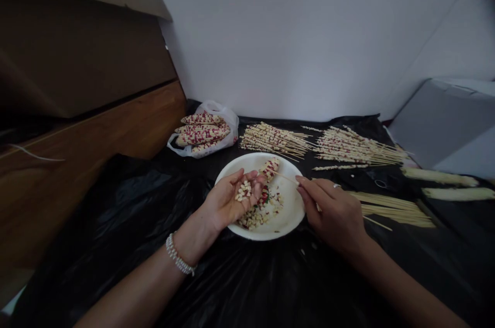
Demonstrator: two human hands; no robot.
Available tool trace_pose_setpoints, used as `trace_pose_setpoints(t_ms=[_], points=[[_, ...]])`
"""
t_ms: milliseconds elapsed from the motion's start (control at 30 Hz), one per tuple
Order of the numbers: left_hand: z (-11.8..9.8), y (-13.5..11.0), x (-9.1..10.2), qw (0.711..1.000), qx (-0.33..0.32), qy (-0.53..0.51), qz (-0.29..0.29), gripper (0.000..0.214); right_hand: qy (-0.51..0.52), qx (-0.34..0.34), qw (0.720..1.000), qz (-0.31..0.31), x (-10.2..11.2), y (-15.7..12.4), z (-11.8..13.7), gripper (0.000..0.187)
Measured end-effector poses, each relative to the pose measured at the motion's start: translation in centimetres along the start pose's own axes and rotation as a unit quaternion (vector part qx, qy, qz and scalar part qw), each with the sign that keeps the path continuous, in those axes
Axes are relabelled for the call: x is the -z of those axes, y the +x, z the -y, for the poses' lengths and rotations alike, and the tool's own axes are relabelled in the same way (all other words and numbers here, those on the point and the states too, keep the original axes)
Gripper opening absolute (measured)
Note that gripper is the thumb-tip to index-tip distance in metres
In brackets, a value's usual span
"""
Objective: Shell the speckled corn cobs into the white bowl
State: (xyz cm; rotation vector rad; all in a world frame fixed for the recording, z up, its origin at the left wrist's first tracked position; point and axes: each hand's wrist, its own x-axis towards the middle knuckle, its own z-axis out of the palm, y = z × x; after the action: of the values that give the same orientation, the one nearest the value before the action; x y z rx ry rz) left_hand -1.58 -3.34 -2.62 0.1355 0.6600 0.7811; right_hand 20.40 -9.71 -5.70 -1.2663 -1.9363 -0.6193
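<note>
My left hand (232,199) is cupped palm up over a white plate (288,214), with a small heap of corn kernels (243,191) lying in it. My right hand (328,209) pinches a thin bamboo skewer (284,177) whose tip points toward the kernels in my left palm. On the plate lie loose kernels (257,217) and a partly stripped red-and-white corn cob (269,167). A bead bracelet is on my left wrist.
A plastic bag of speckled corn cobs (203,134) lies at the back left. Two heaps of kernel-threaded skewers (273,140) (356,150) lie behind the plate. Bare skewers (390,209) and stripped cobs (441,177) lie at the right. Black plastic sheeting (154,225) covers the surface.
</note>
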Motion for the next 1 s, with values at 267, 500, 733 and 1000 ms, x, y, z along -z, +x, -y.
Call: trace_pose_setpoints(t_ms=[267, 500, 733, 1000], points=[[0.4, -0.5, -0.6, 0.998, -0.044, 0.05, -0.002, 0.038, 0.003, 0.053, 0.999, -0.008, 0.1, 0.1, 0.3, 0.023], [1.0, -1.1, -0.8, 0.995, 0.006, 0.097, 0.003, 0.032, 0.005, 0.054, 0.998, 0.006, 0.0, -0.2, 0.1, 0.023], [1.4, -1.0, -0.3, 0.988, -0.035, 0.139, 0.053, 0.028, 0.002, 0.056, 0.998, 0.0, 0.0, -0.2, 0.1, 0.024], [1.2, -0.7, -0.9, 0.992, -0.104, 0.077, -0.001, 0.017, 0.014, 0.059, 0.998, -0.012, 0.1, 0.0, 0.2, 0.023]])
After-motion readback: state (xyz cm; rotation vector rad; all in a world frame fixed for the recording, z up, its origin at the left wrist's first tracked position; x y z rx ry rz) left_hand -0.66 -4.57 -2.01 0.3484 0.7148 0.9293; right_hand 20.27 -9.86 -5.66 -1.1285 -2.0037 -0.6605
